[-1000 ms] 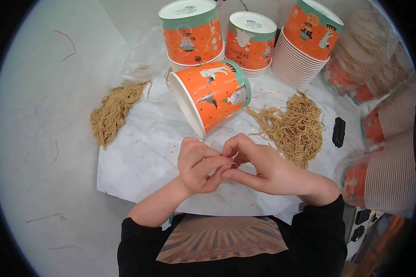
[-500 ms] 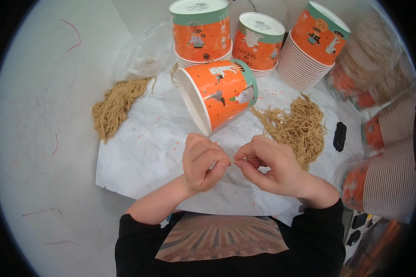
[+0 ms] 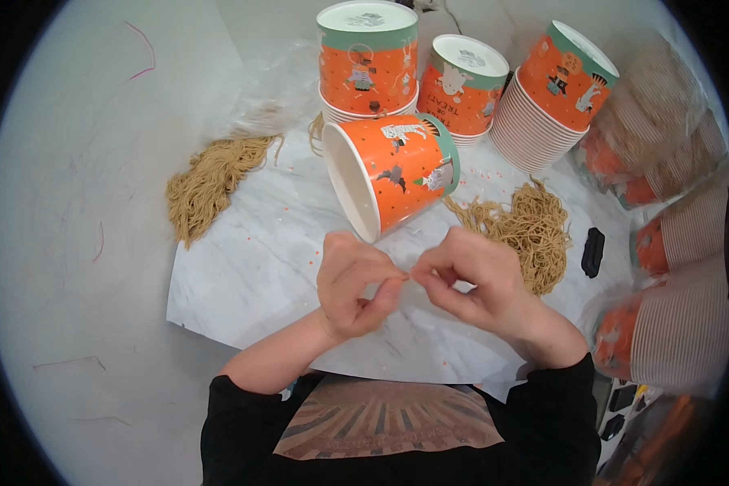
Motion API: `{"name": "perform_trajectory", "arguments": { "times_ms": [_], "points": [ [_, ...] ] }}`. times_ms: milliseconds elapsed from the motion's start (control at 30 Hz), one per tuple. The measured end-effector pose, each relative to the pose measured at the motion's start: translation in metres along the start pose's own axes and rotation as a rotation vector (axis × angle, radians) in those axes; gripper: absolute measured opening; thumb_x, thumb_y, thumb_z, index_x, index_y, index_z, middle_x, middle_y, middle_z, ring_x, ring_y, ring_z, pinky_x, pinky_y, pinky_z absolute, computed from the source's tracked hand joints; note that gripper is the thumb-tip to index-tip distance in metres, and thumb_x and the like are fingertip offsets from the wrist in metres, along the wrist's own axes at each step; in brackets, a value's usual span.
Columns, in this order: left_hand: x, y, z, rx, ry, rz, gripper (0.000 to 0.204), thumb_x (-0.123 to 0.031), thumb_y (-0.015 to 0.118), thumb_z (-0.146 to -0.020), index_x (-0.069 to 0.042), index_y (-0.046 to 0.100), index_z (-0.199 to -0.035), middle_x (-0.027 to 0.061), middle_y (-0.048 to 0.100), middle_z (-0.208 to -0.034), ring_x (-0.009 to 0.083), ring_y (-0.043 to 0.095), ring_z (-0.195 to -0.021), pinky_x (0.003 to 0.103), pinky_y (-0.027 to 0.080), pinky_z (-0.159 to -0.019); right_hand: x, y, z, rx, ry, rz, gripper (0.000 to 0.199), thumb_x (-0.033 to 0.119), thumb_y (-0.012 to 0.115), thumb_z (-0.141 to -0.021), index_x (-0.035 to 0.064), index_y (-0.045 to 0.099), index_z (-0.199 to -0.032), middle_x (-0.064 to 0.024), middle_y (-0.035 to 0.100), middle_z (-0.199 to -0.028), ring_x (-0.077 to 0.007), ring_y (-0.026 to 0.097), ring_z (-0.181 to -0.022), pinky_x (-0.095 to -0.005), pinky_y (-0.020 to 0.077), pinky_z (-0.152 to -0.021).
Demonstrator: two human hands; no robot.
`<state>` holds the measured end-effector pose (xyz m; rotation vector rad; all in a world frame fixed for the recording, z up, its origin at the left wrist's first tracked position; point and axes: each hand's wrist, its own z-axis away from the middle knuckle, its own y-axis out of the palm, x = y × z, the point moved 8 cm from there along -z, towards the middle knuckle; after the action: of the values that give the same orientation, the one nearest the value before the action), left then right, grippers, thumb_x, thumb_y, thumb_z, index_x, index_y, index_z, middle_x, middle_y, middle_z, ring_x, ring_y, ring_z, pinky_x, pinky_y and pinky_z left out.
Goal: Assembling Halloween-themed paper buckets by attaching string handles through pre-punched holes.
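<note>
My left hand [image 3: 358, 283] and my right hand [image 3: 471, 279] are raised over the front of the marble-patterned table [image 3: 251, 296], with their fingertips nearly meeting. Thumb and forefinger are pinched together on each. A thin pale thread showed in the right fingers a moment ago; now it is too fine to follow, and what the left pinch holds is hidden. Just beyond them an orange paper bucket [image 3: 409, 174] with a green band lies on its side, its white-rimmed mouth facing left. Beside my right hand is a loose heap of tan yarn cords [image 3: 535, 239].
Upside-down stacks of orange buckets [image 3: 360, 77] stand at the back. Bagged bucket stacks [image 3: 688, 324] line the right side. A tan cord bundle [image 3: 219, 182] and a clear plastic bag [image 3: 271, 89] lie back left. A small black object [image 3: 593, 253] rests at the right.
The whole view has shifted slightly, so the buckets sit lower and further right. My fingertips have drawn closer together, both hands still pinching. The lying bucket has not visibly moved on the table.
</note>
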<state>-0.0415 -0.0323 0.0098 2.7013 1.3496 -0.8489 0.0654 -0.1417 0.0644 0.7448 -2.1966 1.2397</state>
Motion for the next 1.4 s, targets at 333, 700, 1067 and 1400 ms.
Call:
{"name": "perform_trajectory", "arguments": {
  "times_ms": [333, 700, 1067, 1400],
  "points": [
    [0.071, 0.017, 0.0, -0.133, -0.645, 0.701, 0.062, -0.003, 0.054, -0.103, 0.001, 0.024, -0.157, 0.0165, 0.041, -0.153, 0.0233, 0.05, -0.133, 0.039, 0.045, -0.109, -0.028, -0.021, -0.061, -0.325, 0.013, 0.095, 0.01, -0.006, 0.068, -0.085, -0.0031, 0.063, -0.094, -0.0085, 0.065, -0.094, -0.0171, 0.066, -0.085, -0.0284, 0.053, -0.076],
    [0.056, 0.033, 0.013, -0.038, -0.65, 0.762, 0.064, -0.003, 0.058, -0.102, 0.003, 0.024, -0.156, 0.0172, 0.049, -0.146, 0.0221, 0.056, -0.128, 0.036, 0.05, -0.103, -0.029, -0.009, -0.053, -0.194, -0.006, 0.135, 0.014, 0.0, 0.072, -0.083, 0.0004, 0.061, -0.092, -0.0086, 0.063, -0.093, -0.0225, 0.069, -0.078, -0.0318, 0.0565, -0.068],
    [0.054, 0.035, 0.023, -0.047, -0.592, 0.698, 0.064, -0.002, 0.06, -0.101, 0.0, 0.026, -0.155, 0.014, 0.055, -0.137, 0.02, 0.058, -0.121, 0.035, 0.051, -0.099, -0.02, -0.005, -0.046, -0.181, -0.083, 0.294, 0.018, -0.002, 0.076, -0.079, 0.0029, 0.065, -0.093, -0.0077, 0.067, -0.096, -0.0231, 0.069, -0.079, -0.0317, 0.0558, -0.067],
    [0.061, 0.023, 0.024, -0.113, -0.658, 0.741, 0.044, -0.013, 0.052, -0.108, 0.002, 0.039, -0.147, 0.0112, 0.062, -0.127, 0.0157, 0.061, -0.112, 0.034, 0.051, -0.096, -0.014, -0.001, -0.044, -0.135, -0.144, 0.425, 0.021, 0.0, 0.078, -0.078, 0.0044, 0.067, -0.095, -0.0058, 0.068, -0.098, -0.0225, 0.07, -0.077, -0.0322, 0.0569, -0.063]
  ]
}}
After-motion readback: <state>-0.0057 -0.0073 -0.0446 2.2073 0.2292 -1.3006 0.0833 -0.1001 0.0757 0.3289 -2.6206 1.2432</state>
